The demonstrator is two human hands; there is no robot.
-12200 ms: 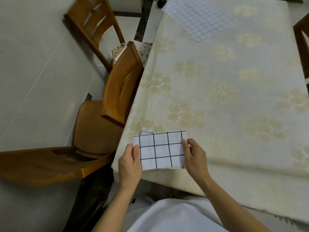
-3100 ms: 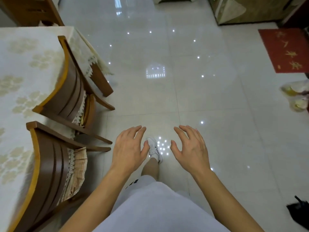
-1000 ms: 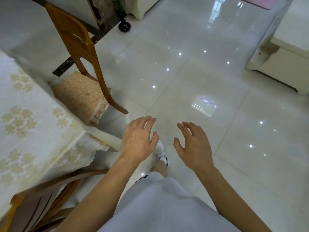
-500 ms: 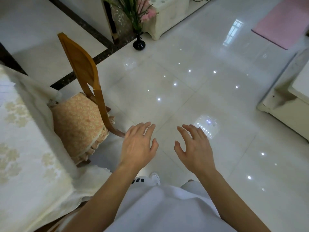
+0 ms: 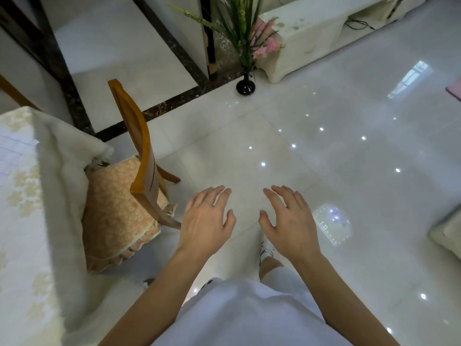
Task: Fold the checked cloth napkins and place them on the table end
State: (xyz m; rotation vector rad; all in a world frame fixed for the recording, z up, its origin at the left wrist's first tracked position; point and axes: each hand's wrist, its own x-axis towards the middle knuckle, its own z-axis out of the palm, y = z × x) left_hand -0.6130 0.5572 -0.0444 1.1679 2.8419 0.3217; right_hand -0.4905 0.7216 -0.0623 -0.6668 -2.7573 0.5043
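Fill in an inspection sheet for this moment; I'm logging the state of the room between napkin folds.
Surface: table at far left under a cream floral tablecloth, its end draped over the corner.
Job's things: checked napkin, only an edge in view, lying flat on the table end.
Clutter: nothing seen on the visible tabletop.
Grippers: left hand and right hand open, fingers spread, holding nothing, over the floor.
Cables: dark cable on the white cabinet at top right.
Surroundings: wooden chair with patterned cushion beside the table; black vase of flowers; glossy tiled floor.
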